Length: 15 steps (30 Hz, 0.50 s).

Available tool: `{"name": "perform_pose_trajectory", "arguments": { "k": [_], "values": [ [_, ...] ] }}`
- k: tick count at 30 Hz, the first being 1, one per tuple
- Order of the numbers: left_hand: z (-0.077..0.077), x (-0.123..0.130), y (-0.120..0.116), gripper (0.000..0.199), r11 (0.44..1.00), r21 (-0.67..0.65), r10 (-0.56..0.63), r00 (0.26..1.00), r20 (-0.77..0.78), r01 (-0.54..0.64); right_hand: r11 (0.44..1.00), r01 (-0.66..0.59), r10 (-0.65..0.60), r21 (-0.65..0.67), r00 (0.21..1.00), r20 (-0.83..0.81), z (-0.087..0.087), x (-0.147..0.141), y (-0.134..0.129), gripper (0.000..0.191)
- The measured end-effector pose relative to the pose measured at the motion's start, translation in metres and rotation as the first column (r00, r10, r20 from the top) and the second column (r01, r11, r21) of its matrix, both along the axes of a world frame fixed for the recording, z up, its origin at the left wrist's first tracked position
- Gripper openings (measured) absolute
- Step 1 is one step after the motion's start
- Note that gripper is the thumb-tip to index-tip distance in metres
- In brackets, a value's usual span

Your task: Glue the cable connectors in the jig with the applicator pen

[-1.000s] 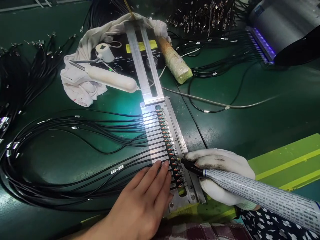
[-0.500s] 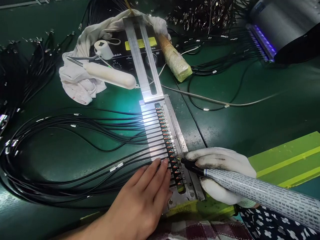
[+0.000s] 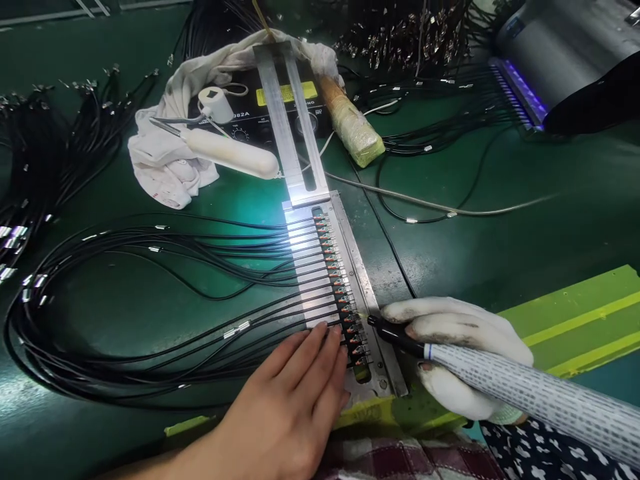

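My bare left hand (image 3: 293,393) lies palm down with fingers stretched out, its fingertips on the black cables (image 3: 240,303) at the left edge of the metal fixture (image 3: 345,227). The cables run side by side into the fixture, their stripped ends with orange and metal bits (image 3: 333,257) showing in a row along its slot. My right hand (image 3: 465,333), in a stained white glove, is closed around a pen-shaped tool (image 3: 505,373) with a black front end and a print-patterned barrel. The tool's thin tip sits close to the cable ends, right of my left fingertips; contact cannot be made out.
Behind the fixture stands a black control box (image 3: 250,123) draped with white cloth (image 3: 170,160). A white-handled tool (image 3: 233,153) and a wrapped wooden handle (image 3: 350,123) rest there. A grey device with purple light (image 3: 525,93) is at the back right; cable bundles (image 3: 65,140) lie left.
The pen-shaped tool and my right hand have shifted slightly right and down relative to the fixture. My left hand stays on the cables. The whole view has shifted a little.
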<state>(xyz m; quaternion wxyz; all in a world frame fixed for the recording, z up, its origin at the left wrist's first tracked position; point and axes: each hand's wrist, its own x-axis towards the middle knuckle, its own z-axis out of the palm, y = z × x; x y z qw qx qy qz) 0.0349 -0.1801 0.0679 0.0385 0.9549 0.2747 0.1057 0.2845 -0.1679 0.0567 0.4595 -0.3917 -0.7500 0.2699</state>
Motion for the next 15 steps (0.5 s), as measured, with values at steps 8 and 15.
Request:
{"name": "perform_pose_trajectory", "arguments": {
  "k": [8, 15],
  "values": [
    [-0.0038, -0.0010, -0.0014, 0.034, 0.999, -0.017, -0.037, 0.999, -0.004, 0.036, 1.000, -0.021, 0.019, 0.017, 0.996, 0.088, -0.0046, -0.0026, -0.0066, 0.026],
    [-0.0020, 0.0001, -0.0018, 0.033, 1.000, -0.018, -0.024, 1.000, -0.015, 0.023, 1.000, -0.014, 0.015, -0.009, 0.996, 0.088, -0.0036, -0.0037, -0.0038, 0.024]
  ]
}}
